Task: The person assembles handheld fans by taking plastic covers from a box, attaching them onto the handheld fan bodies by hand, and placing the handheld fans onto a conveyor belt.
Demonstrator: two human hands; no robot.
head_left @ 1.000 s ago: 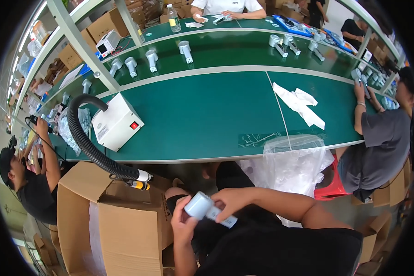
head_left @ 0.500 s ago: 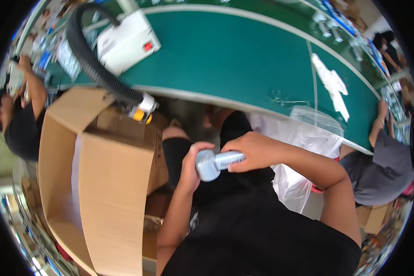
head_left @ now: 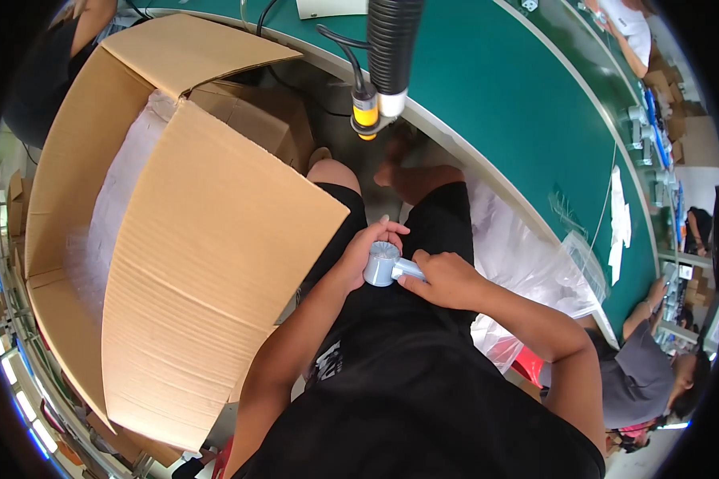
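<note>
Head view: I have the pale blue device [head_left: 381, 267] in front of me over my lap, off the counter [head_left: 503, 96] and short of its near edge, with the big carton [head_left: 208, 271] to my left. Its round head and its handle are joined, so I judge the piece itself whole; the handling looks under way, as it is neither set on the counter nor laid in the carton. How much is left I cannot tell.

My right grip [head_left: 449, 279] is clamped on the handle, thumb nearer my body, elbow bent well out and forearm slanting inward. My left hand [head_left: 366, 251] cups the head's left side, fingers reaching past its far side; whether it squeezes, I cannot tell. That forearm rises from the lower edge, leaning right.
</note>
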